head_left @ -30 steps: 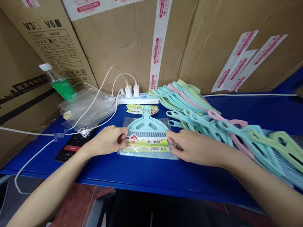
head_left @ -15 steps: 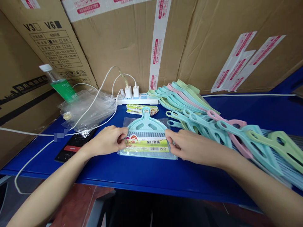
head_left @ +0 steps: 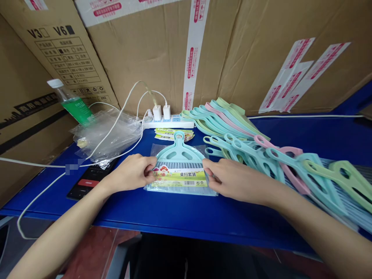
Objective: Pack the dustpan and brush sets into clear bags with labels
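A light blue brush-and-dustpan set (head_left: pixel 179 155) lies on the blue table in front of me, its handle pointing away. Clear plastic bag film (head_left: pixel 200 148) covers its lower part, and a printed label card (head_left: pixel 180 177) with red mushrooms shows across the bristles. My left hand (head_left: pixel 138 171) is closed on the left edge of the bagged set, thumb and fingers pinching. On the opposite edge, my right hand (head_left: pixel 225 176) grips in the same way, fingers curled under. Exactly how much film or plastic each pinch takes in is hidden.
Pastel brushes (head_left: pixel 270 164) lie heaped at the right, with stacked dustpans (head_left: pixel 223 118) behind. More label cards (head_left: pixel 165 134) sit before a white power strip (head_left: pixel 174 124). Clear bags (head_left: pixel 110 130), a green-labelled bottle (head_left: pixel 76 108), a phone (head_left: pixel 87 182) and cables are at left. Cardboard boxes (head_left: pixel 157 54) stand behind.
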`<state>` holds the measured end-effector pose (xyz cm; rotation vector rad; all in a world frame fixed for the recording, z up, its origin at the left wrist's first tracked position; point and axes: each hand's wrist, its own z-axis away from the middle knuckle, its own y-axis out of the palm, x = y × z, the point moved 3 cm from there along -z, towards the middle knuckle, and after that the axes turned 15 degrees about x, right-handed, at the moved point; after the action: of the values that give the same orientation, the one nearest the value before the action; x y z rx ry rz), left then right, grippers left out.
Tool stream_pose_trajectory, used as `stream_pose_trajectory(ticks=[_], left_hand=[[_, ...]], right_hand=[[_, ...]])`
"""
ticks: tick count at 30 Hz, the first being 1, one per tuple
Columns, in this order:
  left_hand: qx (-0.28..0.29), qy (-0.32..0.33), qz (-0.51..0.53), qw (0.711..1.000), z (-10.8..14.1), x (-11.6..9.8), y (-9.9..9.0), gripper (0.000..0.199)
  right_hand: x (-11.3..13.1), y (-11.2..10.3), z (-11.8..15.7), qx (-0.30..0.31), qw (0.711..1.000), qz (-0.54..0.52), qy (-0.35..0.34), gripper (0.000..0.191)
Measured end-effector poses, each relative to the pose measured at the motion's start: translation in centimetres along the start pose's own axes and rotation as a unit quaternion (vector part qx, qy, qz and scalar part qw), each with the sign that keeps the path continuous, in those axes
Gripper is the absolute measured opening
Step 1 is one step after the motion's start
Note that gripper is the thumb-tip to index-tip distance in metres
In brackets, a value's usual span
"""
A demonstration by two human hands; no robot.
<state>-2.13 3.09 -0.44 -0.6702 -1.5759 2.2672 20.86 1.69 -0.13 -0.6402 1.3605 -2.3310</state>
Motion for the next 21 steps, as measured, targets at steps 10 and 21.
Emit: stream_pose_trajectory(ticks=[10,21], left_hand=[[-0.009,0.003,-0.007,1.000,0.05,-0.11,-0.06,0.025],[-0.047,0.020,-0.023,0.998,0.36,-0.11,-0.42,0.019]], right_hand=[[-0.24,0.06,0.01,-0.001,1.000,0.012,-0.001,0.026],[-0.50,-0.06,0.26,-0.028,0.999,0.003,-0.020,0.025]])
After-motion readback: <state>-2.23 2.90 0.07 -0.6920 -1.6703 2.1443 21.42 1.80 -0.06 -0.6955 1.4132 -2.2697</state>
